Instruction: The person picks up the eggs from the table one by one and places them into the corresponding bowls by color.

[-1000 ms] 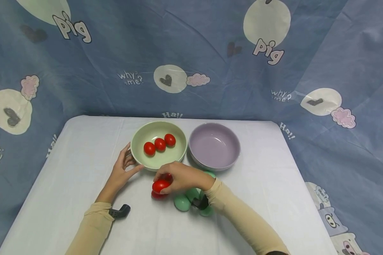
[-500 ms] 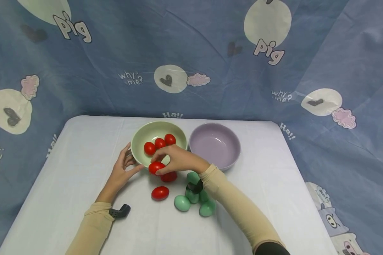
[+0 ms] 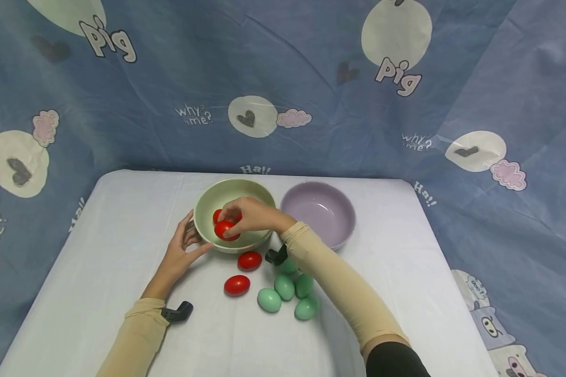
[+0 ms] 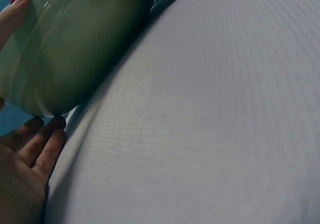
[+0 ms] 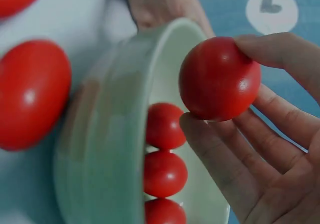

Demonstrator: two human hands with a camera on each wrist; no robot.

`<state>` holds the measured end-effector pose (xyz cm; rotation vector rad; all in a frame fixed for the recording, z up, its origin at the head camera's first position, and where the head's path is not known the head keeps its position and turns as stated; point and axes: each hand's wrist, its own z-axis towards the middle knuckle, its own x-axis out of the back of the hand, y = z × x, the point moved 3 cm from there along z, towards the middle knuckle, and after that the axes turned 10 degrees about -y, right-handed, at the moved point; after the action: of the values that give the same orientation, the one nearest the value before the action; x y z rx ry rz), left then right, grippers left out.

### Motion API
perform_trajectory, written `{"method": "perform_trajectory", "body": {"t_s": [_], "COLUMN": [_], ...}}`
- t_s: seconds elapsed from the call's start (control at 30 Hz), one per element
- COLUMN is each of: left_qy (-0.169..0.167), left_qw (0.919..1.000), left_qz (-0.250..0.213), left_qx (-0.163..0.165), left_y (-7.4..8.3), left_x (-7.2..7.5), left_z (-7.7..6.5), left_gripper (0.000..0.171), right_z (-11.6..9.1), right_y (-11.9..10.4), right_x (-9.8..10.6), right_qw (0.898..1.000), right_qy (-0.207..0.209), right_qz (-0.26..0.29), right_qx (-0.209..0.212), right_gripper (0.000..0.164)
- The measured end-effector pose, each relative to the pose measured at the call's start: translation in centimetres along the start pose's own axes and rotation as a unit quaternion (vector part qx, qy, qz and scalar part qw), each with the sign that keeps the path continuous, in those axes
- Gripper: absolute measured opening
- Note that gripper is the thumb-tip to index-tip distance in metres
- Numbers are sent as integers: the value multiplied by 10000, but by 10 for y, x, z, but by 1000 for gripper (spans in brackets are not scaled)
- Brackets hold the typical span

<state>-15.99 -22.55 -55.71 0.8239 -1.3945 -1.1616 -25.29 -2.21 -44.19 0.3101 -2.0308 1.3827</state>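
Left hand [image 3: 179,255]: spread wide, thumb and fingertips rested against the outside of the green bowl [image 3: 214,196] at its left and near sides.
Right hand [image 3: 250,214]: a red egg [image 5: 220,79] is pinched between thumb and fingers and held over the mouth of the green bowl.
Bowls: the green one is set toward the far edge of the white tablecloth [image 3: 382,262], just left of the purple bowl [image 3: 320,209].
Red count: three eggs [image 5: 165,174] are seen inside the green bowl, one is held, and two loose red eggs [image 3: 237,286] lie near of it; by judgement, the red are about half gathered.
Green eggs [image 3: 269,300]: five can be counted, right of the loose red pair, all outside the bowls.
Lettering: "pig", "why me?" and "Ha!!" can be read on the blue backdrop [image 3: 330,146]; no brand is seen.
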Motion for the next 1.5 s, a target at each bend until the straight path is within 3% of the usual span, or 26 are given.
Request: {"method": "perform_trajectory", "body": {"t_s": [0.3, 0.77, 1.03, 1.5], "left_qy": [-28, -35, -46, -4], "left_qw": [9999, 9998, 9998, 10000], "left_qz": [-107, 117, 92, 43], "left_qx": [-67, 169, 151, 56], "left_y": [-1, -3, -2, -3], "left_x": [-1, -2, -2, 0], "left_z": [1, 2, 1, 0], "left_gripper": [101, 102, 102, 102], "right_z": [22, 38, 42, 38], "right_y": [9, 17, 22, 29], "right_x": [10, 16, 12, 15], "right_qw": [9956, 9793, 9769, 9839], "right_qy": [-593, -798, -917, -571], "right_qz": [-198, -732, -1302, -1033], "right_qx": [-692, -1712, -1423, -1339], "right_gripper": [27, 30, 21, 29]}}
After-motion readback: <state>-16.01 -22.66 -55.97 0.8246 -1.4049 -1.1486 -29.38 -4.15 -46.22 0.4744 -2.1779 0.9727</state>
